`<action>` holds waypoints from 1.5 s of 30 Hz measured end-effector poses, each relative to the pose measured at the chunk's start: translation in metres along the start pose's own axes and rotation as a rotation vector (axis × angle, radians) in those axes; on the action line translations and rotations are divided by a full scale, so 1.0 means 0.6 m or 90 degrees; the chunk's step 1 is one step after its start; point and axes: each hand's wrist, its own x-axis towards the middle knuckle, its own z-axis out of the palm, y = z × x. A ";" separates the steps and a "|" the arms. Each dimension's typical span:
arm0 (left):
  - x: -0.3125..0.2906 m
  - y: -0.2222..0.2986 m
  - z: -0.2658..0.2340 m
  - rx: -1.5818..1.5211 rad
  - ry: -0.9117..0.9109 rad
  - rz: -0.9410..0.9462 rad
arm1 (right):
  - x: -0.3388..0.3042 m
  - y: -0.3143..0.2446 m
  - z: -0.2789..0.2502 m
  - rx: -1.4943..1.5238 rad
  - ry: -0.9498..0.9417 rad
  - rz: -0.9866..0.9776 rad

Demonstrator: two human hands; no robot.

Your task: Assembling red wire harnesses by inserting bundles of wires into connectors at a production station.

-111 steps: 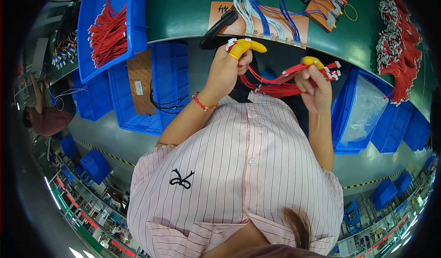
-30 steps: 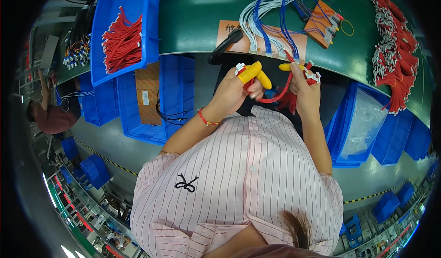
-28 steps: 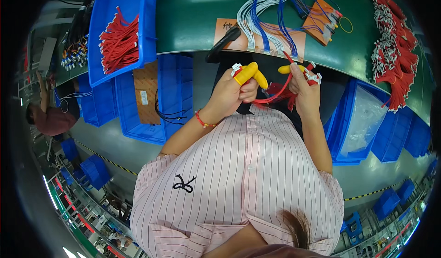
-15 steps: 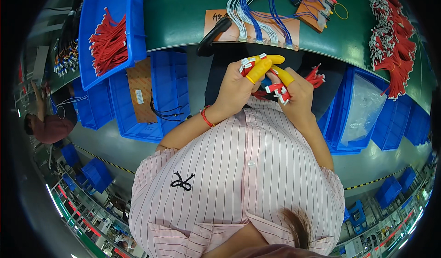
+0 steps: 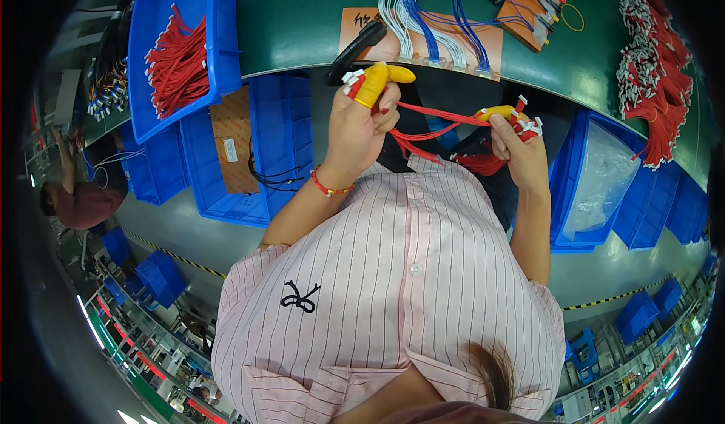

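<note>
My left hand [image 5: 362, 126] is closed on one end of a bundle of red wires [image 5: 442, 118], yellow finger cot [image 5: 375, 83] pinching just behind the white connectors [image 5: 352, 84]. My right hand [image 5: 521, 156] pinches the other end the same way. The bundle hangs between them just off the bench's near edge [image 5: 302, 61]. It looks light, limp and springy; best held near the plugs, not mid-span.

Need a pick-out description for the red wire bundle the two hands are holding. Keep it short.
Start at the green workbench, then come down to the person's two raised hands in front of the striped shirt. The red wire bundle stretches between the left hand and the right hand, white connectors at both ends. Unlike the red wires piled in the blue bin and heaped at the bench's right end, it is pulled taut between yellow-capped fingers.
</note>
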 end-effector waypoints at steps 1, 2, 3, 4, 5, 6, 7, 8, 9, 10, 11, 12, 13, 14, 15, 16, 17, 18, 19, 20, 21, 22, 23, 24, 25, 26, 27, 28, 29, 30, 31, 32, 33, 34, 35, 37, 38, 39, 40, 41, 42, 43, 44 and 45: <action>0.001 -0.008 -0.005 0.024 -0.010 -0.008 | 0.000 -0.001 -0.002 -0.006 0.014 0.006; 0.003 -0.014 -0.010 0.048 -0.020 -0.016 | 0.003 0.000 -0.004 0.029 0.029 0.003; 0.006 -0.017 -0.013 0.065 -0.020 -0.021 | 0.006 0.001 -0.011 0.059 0.034 0.000; 0.007 -0.020 -0.016 0.082 -0.019 -0.025 | 0.010 0.001 -0.019 0.089 0.039 -0.002; 0.010 -0.020 -0.017 0.099 -0.020 -0.031 | 0.012 0.000 -0.025 0.120 0.045 -0.005; 0.013 -0.019 -0.018 0.100 -0.016 -0.034 | 0.012 -0.009 -0.027 0.162 0.057 -0.012; 0.016 -0.018 -0.018 0.101 -0.013 -0.036 | 0.012 -0.009 -0.036 0.188 0.047 -0.031; 0.019 -0.018 -0.019 0.101 -0.010 -0.038 | 0.010 -0.011 -0.033 0.203 0.027 -0.044; 0.021 -0.019 -0.019 0.115 -0.016 -0.040 | 0.007 -0.015 -0.028 0.219 0.007 -0.056; 0.023 -0.021 -0.017 0.129 -0.022 -0.042 | 0.004 -0.020 -0.018 0.225 -0.027 -0.049; 0.025 -0.023 -0.015 0.143 -0.030 -0.044 | 0.001 -0.025 -0.010 0.231 -0.060 -0.044; 0.026 -0.024 -0.015 0.143 -0.027 -0.035 | 0.003 -0.015 -0.014 0.232 -0.094 -0.034; 0.027 -0.025 -0.017 0.144 -0.024 -0.026 | 0.003 -0.016 -0.010 0.222 -0.097 -0.024; 0.027 -0.027 -0.018 0.145 -0.020 -0.017 | 0.004 -0.015 -0.002 0.213 -0.100 -0.012; 0.027 -0.026 -0.016 0.149 -0.017 -0.019 | 0.005 -0.014 0.004 0.203 -0.104 -0.001; 0.028 -0.024 -0.011 0.154 -0.013 -0.020 | 0.007 -0.013 0.006 0.196 -0.098 0.007; 0.027 -0.023 -0.008 0.159 -0.009 -0.022 | 0.007 -0.012 0.011 0.180 -0.077 0.002; 0.027 -0.023 -0.009 0.164 -0.008 -0.019 | 0.007 -0.012 0.017 0.164 -0.057 -0.004; 0.028 -0.023 -0.009 0.170 -0.007 -0.017 | 0.007 -0.012 0.025 0.147 -0.037 -0.009; 0.028 -0.024 -0.009 0.175 -0.006 -0.015 | 0.008 -0.011 0.032 0.120 -0.006 -0.016; 0.028 -0.024 -0.008 0.173 -0.004 -0.014 | 0.010 -0.010 0.040 0.094 0.026 -0.023; 0.028 -0.025 -0.007 0.171 -0.001 -0.014 | 0.013 -0.010 0.046 0.067 0.057 -0.030; 0.028 -0.026 -0.004 0.170 0.001 -0.013 | 0.016 -0.009 0.050 0.052 0.069 -0.033; 0.028 -0.027 -0.002 0.161 0.009 -0.010 | 0.019 -0.009 0.053 0.038 0.081 -0.037; 0.028 -0.029 0.002 0.152 0.017 -0.007 | 0.022 -0.008 0.056 0.024 0.094 -0.041; 0.027 -0.031 0.004 0.142 0.024 -0.004 | 0.024 -0.008 0.057 0.034 0.099 -0.043; 0.027 -0.031 0.004 0.130 0.020 -0.010 | 0.026 -0.010 0.058 0.045 0.104 -0.046; 0.028 -0.031 0.002 0.117 0.016 -0.016 | 0.027 -0.010 0.059 0.055 0.110 -0.048; 0.030 -0.029 0.001 0.104 0.010 -0.020 | 0.029 -0.012 0.062 0.077 0.114 -0.053; 0.032 -0.024 -0.003 0.107 -0.008 -0.032 | 0.029 -0.014 0.064 0.098 0.117 -0.057; 0.034 -0.018 -0.010 0.110 -0.026 -0.044 | 0.029 -0.015 0.066 0.120 0.121 -0.062; 0.034 -0.013 -0.015 0.114 -0.044 -0.054 | 0.030 -0.016 0.067 0.131 0.120 -0.064; 0.034 -0.009 -0.016 0.123 -0.046 -0.062 | 0.031 -0.017 0.069 0.142 0.119 -0.067; 0.035 -0.005 -0.015 0.132 -0.049 -0.070 | 0.032 -0.018 0.070 0.153 0.118 -0.069; 0.035 -0.004 -0.015 0.141 -0.051 -0.079 | 0.031 -0.019 0.073 0.161 0.122 -0.069; 0.035 -0.004 -0.017 0.152 -0.050 -0.074 | 0.030 -0.021 0.080 0.176 0.131 -0.071; 0.035 -0.005 -0.017 0.158 -0.049 -0.073 | 0.030 -0.021 0.079 0.180 0.129 -0.073; 0.034 -0.006 -0.018 0.150 -0.050 -0.073 | 0.029 -0.021 0.079 0.184 0.127 -0.075; 0.034 -0.006 -0.018 0.142 -0.052 -0.073 | 0.029 -0.021 0.079 0.188 0.124 -0.078; 0.034 -0.006 -0.018 0.134 -0.052 -0.072 | 0.030 -0.021 0.080 0.188 0.129 -0.077; 0.034 -0.007 -0.018 0.133 -0.050 -0.073 | 0.030 -0.022 0.082 0.188 0.134 -0.076; 0.034 -0.007 -0.018 0.133 -0.048 -0.074 | 0.030 -0.023 0.083 0.188 0.138 -0.076; 0.035 -0.007 -0.018 0.132 -0.047 -0.074 | 0.030 -0.023 0.082 0.191 0.133 -0.077; 0.036 -0.008 -0.020 0.132 -0.045 -0.077 | 0.030 -0.022 0.080 0.194 0.129 -0.079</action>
